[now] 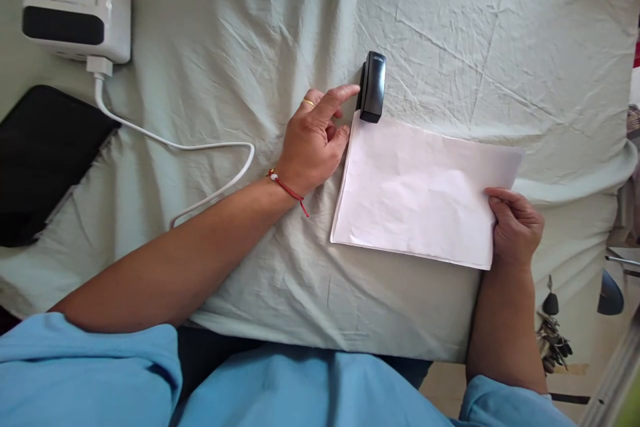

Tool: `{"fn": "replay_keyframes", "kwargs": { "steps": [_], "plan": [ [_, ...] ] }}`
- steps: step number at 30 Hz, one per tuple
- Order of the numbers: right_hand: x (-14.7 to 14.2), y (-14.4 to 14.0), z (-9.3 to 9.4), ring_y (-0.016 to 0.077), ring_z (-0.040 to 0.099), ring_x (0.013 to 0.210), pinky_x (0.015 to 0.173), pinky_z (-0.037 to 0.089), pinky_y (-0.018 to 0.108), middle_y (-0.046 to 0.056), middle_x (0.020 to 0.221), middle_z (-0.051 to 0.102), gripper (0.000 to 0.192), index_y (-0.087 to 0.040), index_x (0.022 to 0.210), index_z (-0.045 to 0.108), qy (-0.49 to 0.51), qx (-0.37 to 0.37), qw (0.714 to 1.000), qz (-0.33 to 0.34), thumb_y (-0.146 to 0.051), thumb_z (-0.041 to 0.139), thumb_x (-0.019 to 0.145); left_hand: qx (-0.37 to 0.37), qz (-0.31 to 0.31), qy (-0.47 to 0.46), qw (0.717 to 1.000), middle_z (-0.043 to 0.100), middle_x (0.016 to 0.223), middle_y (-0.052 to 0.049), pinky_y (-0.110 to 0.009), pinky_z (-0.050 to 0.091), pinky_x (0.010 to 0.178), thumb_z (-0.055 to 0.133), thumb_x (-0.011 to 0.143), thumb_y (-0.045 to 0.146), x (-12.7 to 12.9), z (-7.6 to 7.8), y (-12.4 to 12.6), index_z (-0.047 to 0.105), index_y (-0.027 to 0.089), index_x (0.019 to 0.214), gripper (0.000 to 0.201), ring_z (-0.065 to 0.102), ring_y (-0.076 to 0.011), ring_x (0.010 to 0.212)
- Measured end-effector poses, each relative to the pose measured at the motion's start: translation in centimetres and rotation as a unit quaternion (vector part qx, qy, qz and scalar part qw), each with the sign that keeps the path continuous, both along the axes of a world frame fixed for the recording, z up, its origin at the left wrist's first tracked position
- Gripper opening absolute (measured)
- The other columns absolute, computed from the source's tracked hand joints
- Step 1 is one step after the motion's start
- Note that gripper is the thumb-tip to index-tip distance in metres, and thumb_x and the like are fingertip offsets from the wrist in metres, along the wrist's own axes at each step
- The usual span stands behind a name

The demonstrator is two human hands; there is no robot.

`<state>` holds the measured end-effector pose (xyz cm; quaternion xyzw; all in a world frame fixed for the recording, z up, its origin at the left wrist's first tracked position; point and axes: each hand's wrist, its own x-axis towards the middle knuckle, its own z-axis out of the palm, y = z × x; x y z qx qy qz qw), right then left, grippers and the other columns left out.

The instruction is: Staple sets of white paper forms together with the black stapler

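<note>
A person in a light blue top works over a worktop draped in a creased pale green cloth. The left hand rests on the cloth with its forefinger stretched out to touch the side of a small black stapler, the other fingers loosely curled and gripping nothing; a gold ring and a red thread bracelet show on that hand and wrist. The stapler lies at the upper left corner of a thin stack of white paper, which lies flat near the middle of the cloth. The right hand holds the stack at its lower right corner, fingers closed over the edge. Far left, a white box with a white cable stands beside a black tablet. A bunch of keys hangs below the worktop's right edge.
</note>
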<state>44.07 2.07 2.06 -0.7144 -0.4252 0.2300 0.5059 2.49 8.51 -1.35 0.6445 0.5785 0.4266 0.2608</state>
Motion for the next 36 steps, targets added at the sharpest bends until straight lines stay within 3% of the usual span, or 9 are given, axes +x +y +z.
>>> {"fn": "replay_keyframes", "kwargs": {
  "steps": [4, 10, 14, 18, 22, 25, 27, 31, 36],
  "plan": [
    [-0.1, 0.1, 0.0, 0.0216, 0.069, 0.092, 0.092, 0.052, 0.039, 0.005, 0.091, 0.088, 0.022, -0.023, 0.084, 0.096, -0.008, -0.001, 1.0, 0.002, -0.038, 0.098, 0.068, 0.039, -0.019, 0.025, 0.999, 0.078, 0.136, -0.011, -0.045, 0.071, 0.113, 0.064, 0.114, 0.018, 0.0, -0.2, -0.1, 0.083, 0.04, 0.168, 0.061, 0.077, -0.0293, 0.123],
    [0.3, 0.2, -0.4, 0.0228, 0.07, 0.092, 0.092, 0.054, 0.04, 0.004, 0.091, 0.085, 0.022, -0.026, 0.083, 0.094, -0.024, 0.003, 1.0, 0.005, -0.042, 0.096, 0.068, 0.035, -0.019, 0.056, 0.998, 0.078, 0.114, -0.006, -0.038, 0.071, 0.096, 0.067, 0.115, 0.02, 0.4, -0.7, 0.1, 0.093, 0.036, 0.156, 0.051, 0.077, -0.0243, 0.101],
    [0.6, 0.3, -0.7, 0.0228, 0.07, 0.09, 0.09, 0.053, 0.039, 0.002, 0.088, 0.084, 0.024, -0.027, 0.083, 0.093, -0.037, 0.011, 0.999, 0.016, -0.045, 0.096, 0.069, 0.037, -0.045, 0.027, 0.998, 0.079, 0.11, -0.005, -0.041, 0.072, 0.1, 0.065, 0.115, 0.023, 0.0, -0.7, 0.4, 0.093, 0.035, 0.154, 0.05, 0.079, -0.0254, 0.102],
    [1.0, 0.0, -0.8, 0.0199, 0.065, 0.078, 0.081, 0.05, 0.037, 0.001, 0.077, 0.08, 0.021, -0.027, 0.073, 0.087, -0.043, 0.02, 0.998, 0.045, -0.044, 0.097, 0.067, 0.08, -0.076, -0.025, 0.994, 0.079, 0.115, -0.005, -0.043, 0.07, 0.104, 0.067, 0.115, 0.025, -0.6, -1.4, 0.8, 0.087, 0.036, 0.162, 0.052, 0.076, -0.0228, 0.099],
    [1.4, -0.3, -0.8, 0.0194, 0.064, 0.072, 0.076, 0.05, 0.036, 0.0, 0.072, 0.077, 0.021, -0.028, 0.066, 0.082, -0.045, 0.021, 0.997, 0.063, -0.042, 0.097, 0.066, 0.096, -0.046, -0.061, 0.992, 0.079, 0.118, -0.004, -0.04, 0.067, 0.096, 0.072, 0.113, 0.029, -0.7, -2.1, 1.0, 0.076, 0.032, 0.165, 0.052, 0.07, -0.0187, 0.092],
    [1.5, -0.4, -0.7, 0.0191, 0.063, 0.07, 0.075, 0.049, 0.035, 0.0, 0.069, 0.076, 0.018, -0.028, 0.063, 0.082, -0.035, 0.028, 0.997, 0.061, -0.039, 0.096, 0.064, 0.077, -0.043, -0.059, 0.994, 0.083, 0.113, -0.006, -0.042, 0.064, 0.098, 0.072, 0.109, 0.03, -0.6, -1.2, 0.8, 0.079, 0.024, 0.139, 0.031, 0.075, -0.0221, 0.097],
    [1.6, -0.4, -0.6, 0.0186, 0.061, 0.069, 0.075, 0.047, 0.035, 0.0, 0.068, 0.075, 0.016, -0.028, 0.061, 0.082, -0.023, 0.042, 0.997, 0.052, -0.037, 0.096, 0.062, 0.037, -0.062, -0.053, 0.996, 0.083, 0.104, -0.006, -0.039, 0.061, 0.089, 0.069, 0.109, 0.035, -0.5, 0.0, 0.5, 0.08, 0.021, 0.118, 0.019, 0.075, -0.0221, 0.091],
    [1.6, -0.2, -0.6, 0.0179, 0.06, 0.07, 0.077, 0.045, 0.035, 0.0, 0.066, 0.074, 0.014, -0.028, 0.059, 0.081, -0.013, 0.056, 0.998, 0.039, -0.034, 0.094, 0.059, -0.042, -0.104, -0.086, 0.99, 0.077, 0.086, -0.001, -0.033, 0.051, 0.072, 0.073, 0.106, 0.043, -0.5, 2.3, -0.2, 0.079, 0.021, 0.103, 0.023, 0.063, -0.0169, 0.073],
    [1.4, -0.1, -0.6, 0.018, 0.06, 0.073, 0.079, 0.044, 0.035, 0.0, 0.069, 0.073, 0.019, -0.026, 0.06, 0.079, -0.014, 0.076, 0.997, 0.009, -0.036, 0.095, 0.061, -0.058, -0.118, -0.113, 0.985, 0.071, 0.08, 0.001, -0.033, 0.048, 0.071, 0.079, 0.089, 0.035, -0.7, 2.4, -0.3, 0.077, 0.022, 0.096, 0.015, 0.059, -0.0167, 0.073]
  ]
}}
